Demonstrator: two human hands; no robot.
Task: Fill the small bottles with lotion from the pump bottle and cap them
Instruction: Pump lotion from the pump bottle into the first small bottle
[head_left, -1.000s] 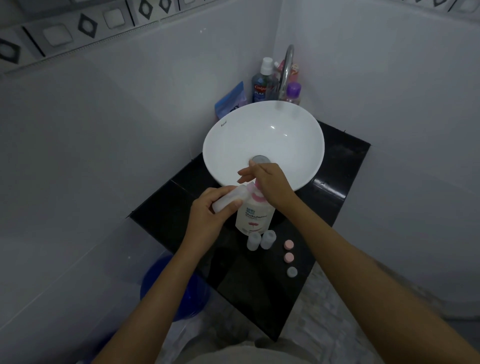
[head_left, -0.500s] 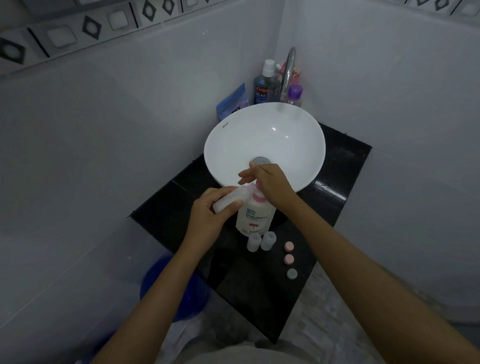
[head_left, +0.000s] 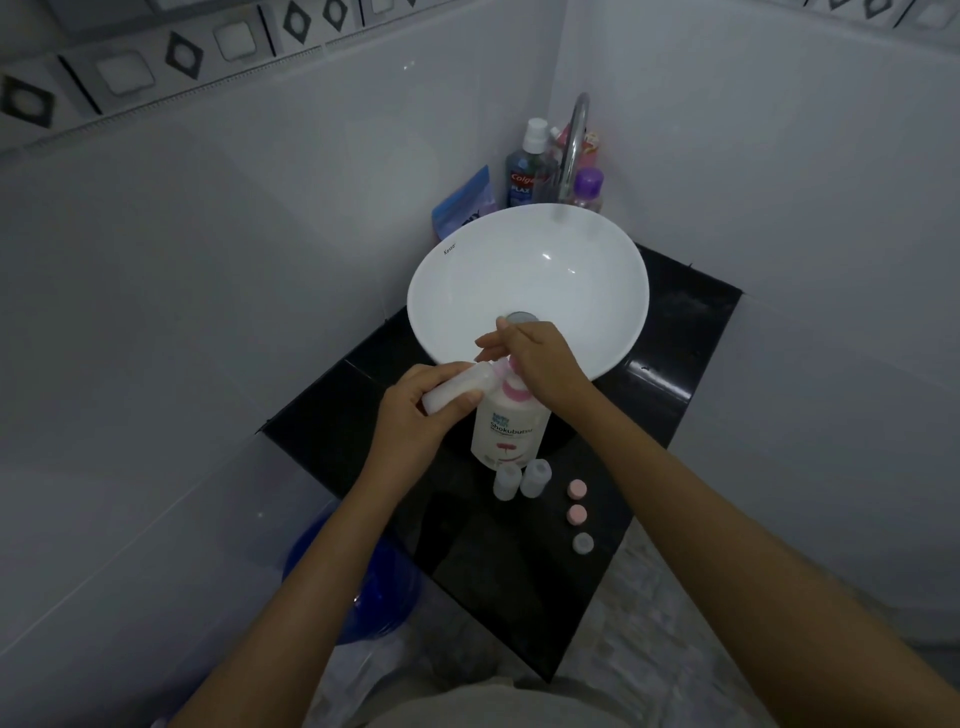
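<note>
**Left hand holds small bottle at pump spout, right hand on pump head**

Landmark: pump bottle (head_left: 509, 423), white with pink collar, upright on the black counter (head_left: 670, 353), right in front of the white basin (head_left: 524, 270).

Left hand (head_left: 415, 410) is just left of the pump bottle, fingers and thumb curled round one small bottle (head_left: 457, 392). That bottle is tilted almost flat, its mouth end pointing toward the pump spout at the top of the pump bottle. Can't tell if lotion is coming out; the spout is mostly hidden.

Right hand (head_left: 540, 361) sits on top of the pump bottle, palm down over the pump head, fingers fairly straight and reaching out over the basin's near rim. Not wrapped round anything that shows.

Two more small bottles (head_left: 521, 478) stand upright side by side, uncapped, just in front of the pump bottle, touching or nearly touching each other.

Three caps (head_left: 577, 515) lie in a short line to the right front of the pump bottle: two pink, then one grey nearest the person. Apart from the bottles.

Behind the basin, far from the pump bottle: a tap (head_left: 574, 145), a blue mouthwash bottle (head_left: 524, 176), and a purple-capped bottle (head_left: 589, 187).
</note>
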